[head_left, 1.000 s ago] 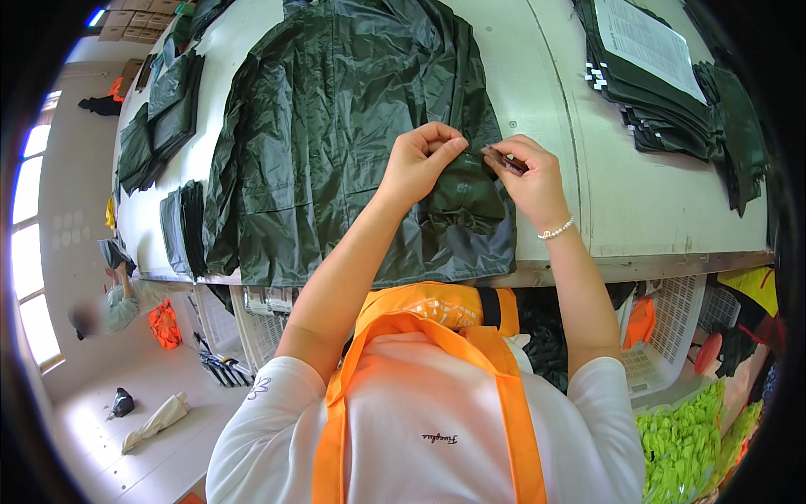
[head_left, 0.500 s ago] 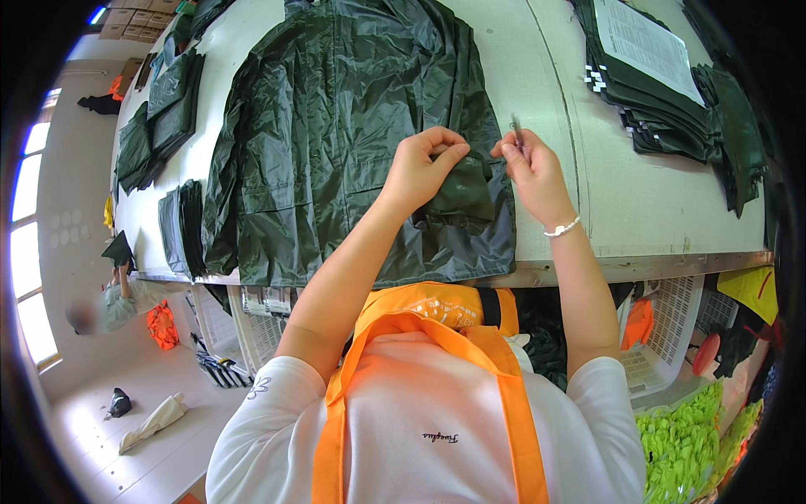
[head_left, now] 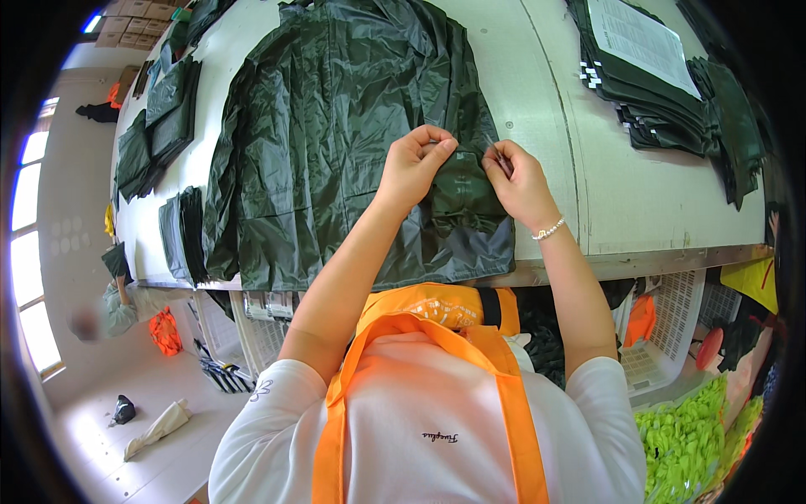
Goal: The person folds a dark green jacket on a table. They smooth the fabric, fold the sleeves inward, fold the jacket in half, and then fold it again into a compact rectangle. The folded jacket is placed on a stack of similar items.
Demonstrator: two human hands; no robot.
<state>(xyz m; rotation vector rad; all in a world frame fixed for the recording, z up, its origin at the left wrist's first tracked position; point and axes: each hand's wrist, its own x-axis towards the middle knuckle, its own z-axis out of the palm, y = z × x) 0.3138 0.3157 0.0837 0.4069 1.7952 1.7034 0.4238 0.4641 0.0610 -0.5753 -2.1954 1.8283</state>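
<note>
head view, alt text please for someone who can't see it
A person's left hand, fingertips pinched, and right hand, holding a small dark object, are over a dark green jacket spread on a white table. Folded dark garments lie left; a dark stack under a printed sheet lies right.

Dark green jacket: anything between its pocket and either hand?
Nothing visible blocks the left hand; it is pinched at the pocket of the dark green jacket. At the right hand, only the small dark tool it holds comes between.
</note>
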